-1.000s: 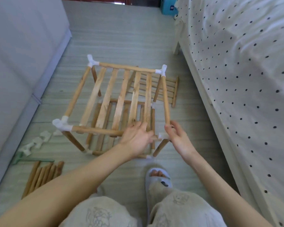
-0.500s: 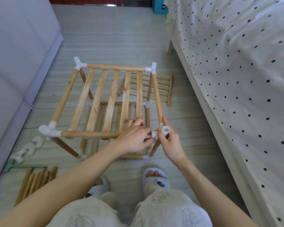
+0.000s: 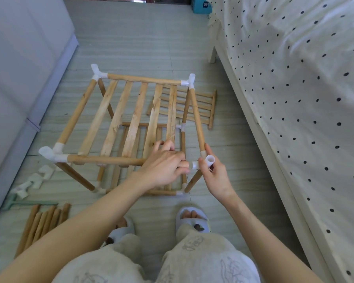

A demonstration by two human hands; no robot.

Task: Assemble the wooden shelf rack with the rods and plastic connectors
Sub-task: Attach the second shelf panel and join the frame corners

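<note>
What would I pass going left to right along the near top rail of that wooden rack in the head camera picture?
White corner connector → wooden front rod → left hand gripping the rod's end → white connector held by the right hand → the spotted bedsheet.

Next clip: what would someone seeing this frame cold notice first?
The half-built wooden rack on the floor at centre, with slatted shelves and white corner connectors. At its near right corner, the right hand pinches a white connector while the left hand grips the front rod beside it. A polka-dot bedspread fills the right side, and spare rods lie at lower left.
</note>
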